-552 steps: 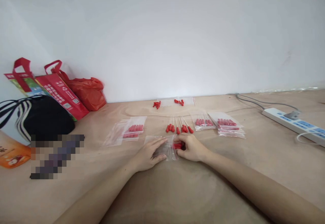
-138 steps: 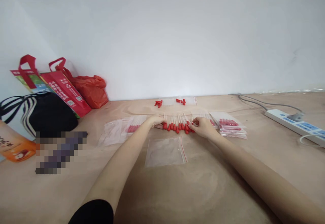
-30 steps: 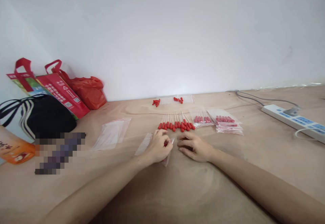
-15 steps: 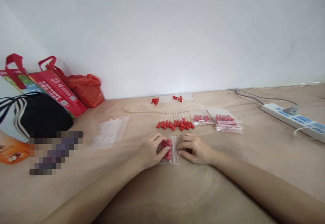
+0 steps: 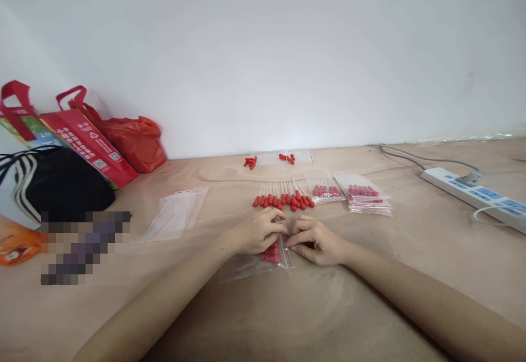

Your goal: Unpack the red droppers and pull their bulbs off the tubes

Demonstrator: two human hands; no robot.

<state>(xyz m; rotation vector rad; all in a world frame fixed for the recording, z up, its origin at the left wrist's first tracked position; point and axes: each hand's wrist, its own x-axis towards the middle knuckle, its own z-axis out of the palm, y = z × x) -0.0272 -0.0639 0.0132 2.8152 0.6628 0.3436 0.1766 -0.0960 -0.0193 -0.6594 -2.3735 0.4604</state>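
Observation:
A clear zip-lock bag (image 5: 240,269) lies flat on the table in front of me, with several red bulb-like pieces (image 5: 271,253) inside. My left hand (image 5: 261,230) reaches over the bag, its fingers closed on the upper part of the zip edge. My right hand (image 5: 316,241) has curled fingers closed at the same edge from the right, so the fingertips of both hands almost meet. Just beyond my hands, a row of thin pale sticks with red bulb ends (image 5: 283,202) is laid out side by side.
Filled bags (image 5: 364,191) are stacked right of the row, beside another filled bag (image 5: 326,189). Flat clear bags (image 5: 175,214) lie left. Loose red pieces (image 5: 250,162) sit near the wall. A power strip (image 5: 472,192) stands right; a black drawstring bag (image 5: 69,187) and red bags (image 5: 135,143) stand left.
My left hand has moved from over the bag's red contents up and right to its zip edge, uncovering more of the bag. My right hand stays nearly in place.

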